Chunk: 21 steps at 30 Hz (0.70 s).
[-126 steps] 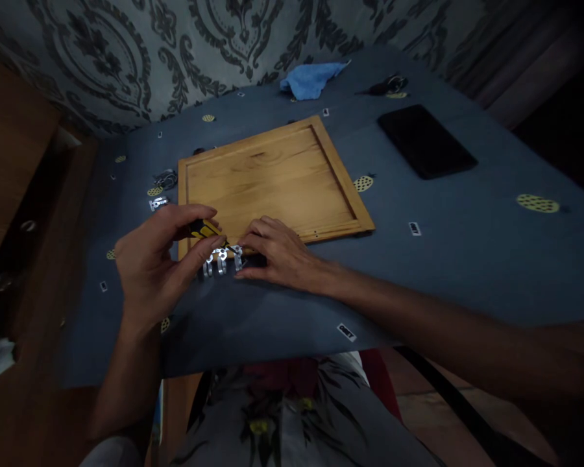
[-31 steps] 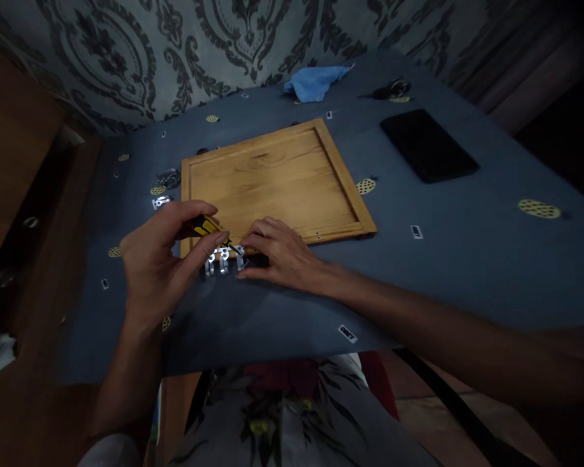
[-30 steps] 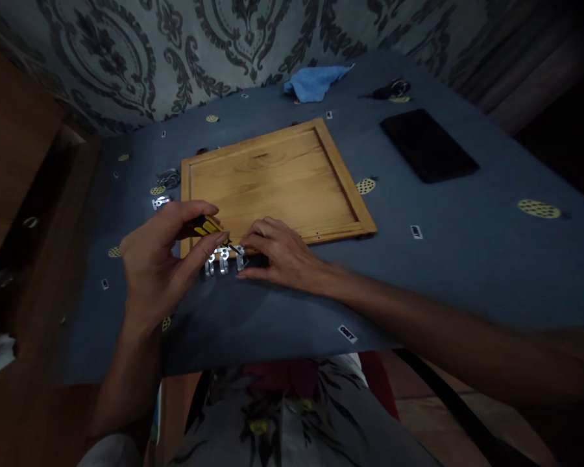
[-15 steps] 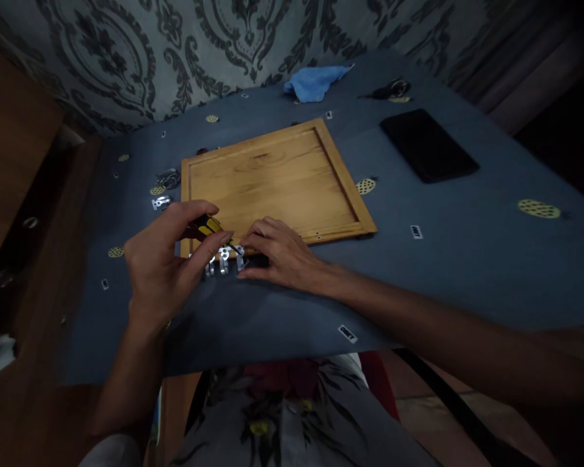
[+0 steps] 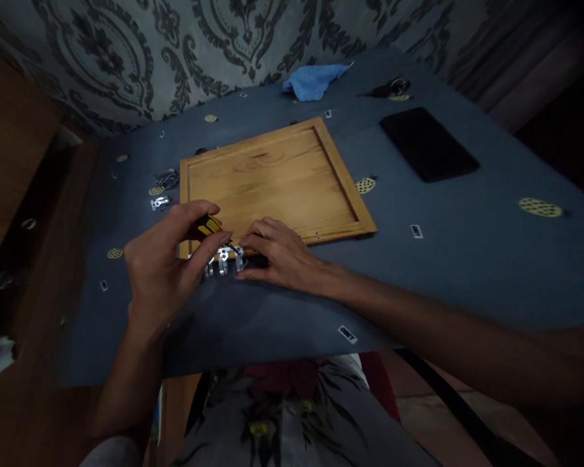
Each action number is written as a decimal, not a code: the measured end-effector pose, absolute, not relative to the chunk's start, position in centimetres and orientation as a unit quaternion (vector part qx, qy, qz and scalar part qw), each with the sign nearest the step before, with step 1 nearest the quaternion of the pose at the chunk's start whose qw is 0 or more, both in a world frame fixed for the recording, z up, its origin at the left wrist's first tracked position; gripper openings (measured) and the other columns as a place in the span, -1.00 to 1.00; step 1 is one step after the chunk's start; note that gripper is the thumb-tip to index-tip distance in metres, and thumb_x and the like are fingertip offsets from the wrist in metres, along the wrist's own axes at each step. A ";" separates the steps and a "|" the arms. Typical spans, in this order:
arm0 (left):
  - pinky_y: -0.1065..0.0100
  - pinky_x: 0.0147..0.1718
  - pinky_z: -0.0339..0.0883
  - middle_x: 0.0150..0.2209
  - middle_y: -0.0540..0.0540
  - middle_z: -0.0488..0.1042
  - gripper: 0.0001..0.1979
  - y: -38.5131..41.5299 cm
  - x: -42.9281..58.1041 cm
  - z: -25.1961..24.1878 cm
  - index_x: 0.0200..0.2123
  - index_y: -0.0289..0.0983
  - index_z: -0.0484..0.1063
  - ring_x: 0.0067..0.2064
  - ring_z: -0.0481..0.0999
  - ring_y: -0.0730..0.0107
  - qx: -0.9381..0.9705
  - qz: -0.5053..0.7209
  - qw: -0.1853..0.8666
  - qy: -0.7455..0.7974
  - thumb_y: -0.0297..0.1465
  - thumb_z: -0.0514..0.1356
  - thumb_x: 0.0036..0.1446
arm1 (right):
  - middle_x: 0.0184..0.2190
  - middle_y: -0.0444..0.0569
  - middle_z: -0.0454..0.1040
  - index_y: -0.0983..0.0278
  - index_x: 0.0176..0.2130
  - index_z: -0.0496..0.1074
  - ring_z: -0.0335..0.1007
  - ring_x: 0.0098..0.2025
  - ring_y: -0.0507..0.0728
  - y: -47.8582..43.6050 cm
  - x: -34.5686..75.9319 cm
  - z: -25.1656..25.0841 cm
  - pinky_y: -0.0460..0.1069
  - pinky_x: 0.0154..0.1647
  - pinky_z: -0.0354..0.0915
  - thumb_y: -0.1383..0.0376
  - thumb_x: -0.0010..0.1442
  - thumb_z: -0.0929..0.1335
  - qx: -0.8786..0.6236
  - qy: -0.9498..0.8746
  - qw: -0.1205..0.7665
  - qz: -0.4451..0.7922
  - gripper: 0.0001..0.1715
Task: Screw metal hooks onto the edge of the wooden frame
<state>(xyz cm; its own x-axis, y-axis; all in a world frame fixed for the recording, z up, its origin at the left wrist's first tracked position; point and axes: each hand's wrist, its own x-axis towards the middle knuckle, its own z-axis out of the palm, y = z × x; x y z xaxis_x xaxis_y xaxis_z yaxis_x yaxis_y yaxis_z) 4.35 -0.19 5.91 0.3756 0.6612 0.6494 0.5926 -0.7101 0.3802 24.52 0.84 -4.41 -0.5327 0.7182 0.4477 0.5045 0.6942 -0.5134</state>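
Note:
My left hand (image 5: 168,259) is closed round the yellow-and-black handle of a screwdriver (image 5: 208,224). Its shaft slants down to the right, its tip at a silver metal hinge (image 5: 240,259) on the near edge of a framed wooden panel (image 5: 267,178). My right hand (image 5: 285,256) lies over that same edge, fingers on top and thumb below, pinching about the hinge. Further silver hinges (image 5: 223,261) line the edge to the left, partly behind my left thumb. The exact contact of the tip is too small to make out.
Left of the panel lie a loose silver hinge (image 5: 160,203) and a dark metallic bundle (image 5: 167,179). A blue cloth (image 5: 315,82), a dark tool-like object (image 5: 388,87) and a flat black object (image 5: 428,144) rest farther back on the table (image 5: 467,259).
The screwdriver handle has turned slightly in my left fingers, showing its yellow stripes differently. Both hands and the panel stay in place; the camera view has shifted a touch.

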 end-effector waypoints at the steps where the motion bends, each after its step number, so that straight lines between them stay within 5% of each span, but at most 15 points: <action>1: 0.35 -0.35 0.57 -0.17 0.10 0.64 -0.70 -0.2 4.3 5.9 0.00 -0.01 0.54 -0.34 0.65 0.40 0.828 0.410 0.040 0.380 -0.38 0.40 0.22 | -0.18 0.10 0.46 0.34 -0.12 0.55 0.32 -0.13 0.24 0.8 24.5 -4.4 0.12 -0.13 0.26 -0.22 0.25 0.38 -0.356 -0.860 0.329 0.163 -0.32; 21: 0.31 -0.39 0.49 -0.27 0.13 0.59 -0.84 -0.6 5.1 6.3 -0.09 -0.02 0.53 -0.38 0.63 0.41 0.832 0.395 0.028 0.390 -0.29 0.37 0.27 | -0.18 0.07 0.45 0.33 -0.08 0.56 0.32 -0.12 0.24 0.8 24.5 -4.1 0.11 -0.10 0.26 -0.15 0.21 0.46 -0.363 -0.859 0.319 0.170 -0.38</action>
<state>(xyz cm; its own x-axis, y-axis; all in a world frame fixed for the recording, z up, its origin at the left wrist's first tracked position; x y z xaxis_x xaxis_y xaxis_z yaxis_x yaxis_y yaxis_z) 5.14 -0.62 6.31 0.3850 0.6703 0.6345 0.6260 -0.6948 0.3541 24.52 0.75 -4.10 -0.5326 0.7317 0.4254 0.5152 0.6790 -0.5229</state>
